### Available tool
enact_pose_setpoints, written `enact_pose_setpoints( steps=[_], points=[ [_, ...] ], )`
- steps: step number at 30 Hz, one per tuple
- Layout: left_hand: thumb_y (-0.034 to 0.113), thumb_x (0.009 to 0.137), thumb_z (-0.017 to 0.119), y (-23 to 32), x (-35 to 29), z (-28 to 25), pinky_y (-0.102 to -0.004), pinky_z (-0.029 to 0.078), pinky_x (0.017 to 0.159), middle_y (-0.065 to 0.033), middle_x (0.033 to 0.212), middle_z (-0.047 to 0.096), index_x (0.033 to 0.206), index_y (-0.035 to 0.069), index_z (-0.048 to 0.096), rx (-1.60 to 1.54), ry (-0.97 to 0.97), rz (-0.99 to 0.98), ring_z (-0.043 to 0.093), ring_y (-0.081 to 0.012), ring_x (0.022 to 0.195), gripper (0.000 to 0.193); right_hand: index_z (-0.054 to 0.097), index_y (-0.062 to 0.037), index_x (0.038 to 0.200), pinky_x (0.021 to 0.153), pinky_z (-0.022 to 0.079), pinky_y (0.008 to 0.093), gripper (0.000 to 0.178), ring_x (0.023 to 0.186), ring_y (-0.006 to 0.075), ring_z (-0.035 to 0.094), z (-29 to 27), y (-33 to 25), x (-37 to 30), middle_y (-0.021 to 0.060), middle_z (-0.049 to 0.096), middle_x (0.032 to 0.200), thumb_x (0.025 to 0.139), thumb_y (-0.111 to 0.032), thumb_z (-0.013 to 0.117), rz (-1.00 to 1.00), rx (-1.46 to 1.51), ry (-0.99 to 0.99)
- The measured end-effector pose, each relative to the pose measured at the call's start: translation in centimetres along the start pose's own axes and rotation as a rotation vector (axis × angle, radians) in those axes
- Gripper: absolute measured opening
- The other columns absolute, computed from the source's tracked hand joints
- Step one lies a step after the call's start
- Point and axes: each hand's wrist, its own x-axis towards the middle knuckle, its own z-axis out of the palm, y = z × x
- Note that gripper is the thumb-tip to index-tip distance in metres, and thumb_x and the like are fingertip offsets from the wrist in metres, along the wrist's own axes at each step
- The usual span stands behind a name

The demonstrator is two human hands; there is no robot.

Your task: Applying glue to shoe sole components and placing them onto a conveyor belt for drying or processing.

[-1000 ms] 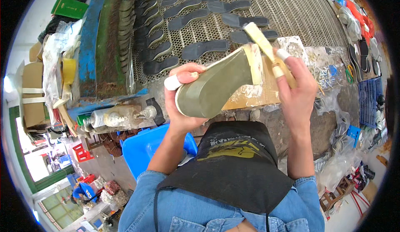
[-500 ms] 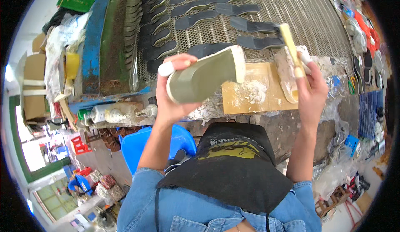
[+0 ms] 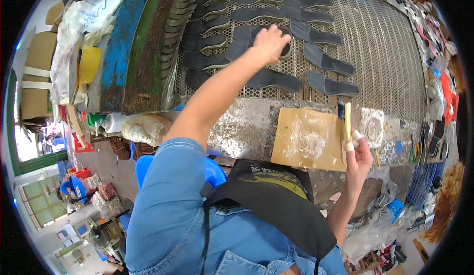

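Observation:
My left hand [image 3: 271, 45] reaches far over the mesh belt, above a dark shoe sole [image 3: 237, 51]. Its fingers are bent and apart, and the hand partly hides the sole beneath. More dark soles [image 3: 274, 80] lie in columns around it. Lower right, my right hand [image 3: 359, 154] pinches a slim yellow-handled brush [image 3: 348, 122], held upright. Its bristle end is hard to make out. White covers sit on two of that hand's fingertips. Beside the brush are a cardboard sheet [image 3: 291, 137] smeared with white paste and a whitish, paste-crusted tray [image 3: 379, 127].
The perforated metal belt [image 3: 380, 67] runs away from me, with a blue and green machine frame [image 3: 116, 58] along its left. Bottles [image 3: 116, 122] and a wrapped bundle stand at the bench's left. A blue stool [image 3: 143, 169] is below. Green-handled scissors [image 3: 414, 154] lie right.
My left hand has moved away over the belt; the sole it held up is no longer raised in it. The right hand, still with the brush, has lowered. The view has shifted.

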Motion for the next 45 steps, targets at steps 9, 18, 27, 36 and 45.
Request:
enact_pose_setpoints(
  steps=[9,18,27,36,45],
  points=[
    [0.013,0.066,0.076,-0.4,6.1,10.0,-0.0414,0.045,0.091,-0.0123,0.116,0.056,0.118,0.012,0.055,-0.06,-0.174,-0.01,0.047,-0.0308,0.117,0.057,0.057,0.0063,0.126,0.082,0.046,0.0218,0.036,0.094,0.0081,0.059,1.6,0.9,3.6,0.0046,0.064,0.11,0.091,0.0,0.06,0.164,-0.012,0.066],
    [0.006,0.062,0.077,-1.8,5.8,13.0,-0.0415,0.047,0.09,-0.01,0.107,0.057,0.107,0.006,0.056,-0.234,0.045,0.087,0.05,-0.0289,0.11,0.049,0.056,0.0063,0.127,0.083,0.048,0.0228,0.036,0.097,0.0102,0.06,2.3,2.3,5.5,0.009,0.064,0.112,0.092,0.0,0.059,0.188,0.046,0.042],
    [0.012,0.057,0.08,-4.1,4.9,11.3,-0.0417,0.046,0.09,-0.0093,0.105,0.057,0.106,0.007,0.059,-0.314,0.139,-0.001,0.051,-0.029,0.109,0.054,0.054,0.0062,0.128,0.084,0.048,0.0227,0.036,0.095,0.0101,0.061,4.4,1.7,6.6,0.0078,0.064,0.112,0.093,0.0,0.056,0.194,-0.039,-0.029],
    [0.029,0.057,0.079,-9.1,2.1,7.1,-0.0423,0.045,0.086,-0.0095,0.1,0.058,0.11,0.01,0.061,-0.46,0.651,-0.242,0.053,-0.0306,0.1,0.059,0.055,0.0055,0.128,0.077,0.045,0.019,0.035,0.088,0.0069,0.058,5.0,1.6,6.4,0.0047,0.063,0.106,0.093,-0.002,0.057,0.186,-0.046,-0.025],
    [0.026,0.064,0.088,-16.1,-8.9,5.7,-0.0342,0.047,0.084,-0.0105,0.104,0.059,0.117,0.0,0.049,-0.864,1.107,-0.844,0.057,-0.0214,0.094,0.071,0.059,0.0015,0.124,0.056,0.031,0.0177,0.033,0.067,0.001,0.042,5.6,1.6,6.1,-0.0048,0.053,0.082,0.094,-0.004,0.046,0.205,-0.212,-0.006]
  ],
)
